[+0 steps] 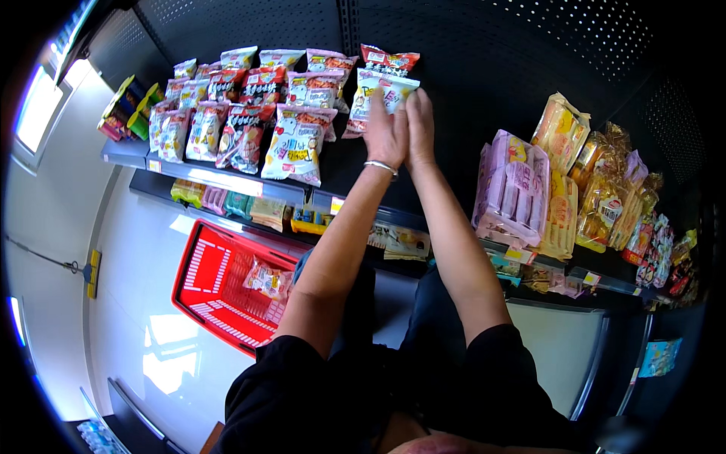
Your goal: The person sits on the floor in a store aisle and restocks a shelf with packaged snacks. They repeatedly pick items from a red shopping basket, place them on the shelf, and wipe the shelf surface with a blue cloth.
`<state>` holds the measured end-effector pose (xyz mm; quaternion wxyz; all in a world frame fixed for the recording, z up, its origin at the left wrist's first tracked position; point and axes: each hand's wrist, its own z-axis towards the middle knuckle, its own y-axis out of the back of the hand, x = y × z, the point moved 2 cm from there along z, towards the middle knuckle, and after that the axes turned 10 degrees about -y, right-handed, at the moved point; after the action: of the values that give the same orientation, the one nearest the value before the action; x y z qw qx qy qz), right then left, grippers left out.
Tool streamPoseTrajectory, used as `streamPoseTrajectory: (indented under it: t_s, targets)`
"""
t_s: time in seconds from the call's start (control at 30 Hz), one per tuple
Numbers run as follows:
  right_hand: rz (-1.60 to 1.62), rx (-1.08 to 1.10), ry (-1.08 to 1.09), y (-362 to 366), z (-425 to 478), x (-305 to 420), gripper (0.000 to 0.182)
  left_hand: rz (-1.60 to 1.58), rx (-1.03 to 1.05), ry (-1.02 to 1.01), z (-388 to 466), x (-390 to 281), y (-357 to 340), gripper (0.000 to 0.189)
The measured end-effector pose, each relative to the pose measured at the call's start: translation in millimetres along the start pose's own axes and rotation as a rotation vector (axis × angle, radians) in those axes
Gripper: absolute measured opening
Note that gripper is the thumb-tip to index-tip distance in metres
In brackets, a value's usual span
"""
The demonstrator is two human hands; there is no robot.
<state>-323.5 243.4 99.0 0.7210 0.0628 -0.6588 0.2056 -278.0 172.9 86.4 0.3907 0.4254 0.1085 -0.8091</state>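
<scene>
My left hand (387,130), with a silver bracelet at its wrist, lies against the front of a white and yellow snack bag (363,93) on the upper shelf. Close beside it, my right hand (420,127) touches the bag's right edge. The hands hide the bag's lower right part, and whether the fingers grip it is unclear. Behind that bag stands a red snack bag (391,59); a pink-edged bag (354,129) peeks out below. To the left, several upright snack bags stand in rows, the nearest a white and pink bag (299,144).
A red shopping basket (195,315) with one snack bag (269,281) inside stands on the floor at left. Purple bread packs (513,190) and other bagged goods fill the shelf at right. Canisters (133,108) stand far left. The shelf edge (283,193) runs below my forearms.
</scene>
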Motion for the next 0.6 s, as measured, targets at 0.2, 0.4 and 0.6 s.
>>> streamPoseTrajectory:
  t_s: [0.2,0.4,0.6]
  targets:
    - [0.090,0.151,0.096,24.4,-27.6,22.7,0.081,-0.485,0.266,-0.117,-48.2,-78.3,-14.7,0.072]
    - [0.233,0.246,-0.057,34.6,-47.3,33.8,0.082,-0.269,0.311,-0.248,-164.1,-135.3,57.3,0.078]
    - [-0.130,0.526,0.072,1.5,-113.4,39.3,0.060,0.455,0.233,-0.483,-269.4,-144.4,208.9,0.065]
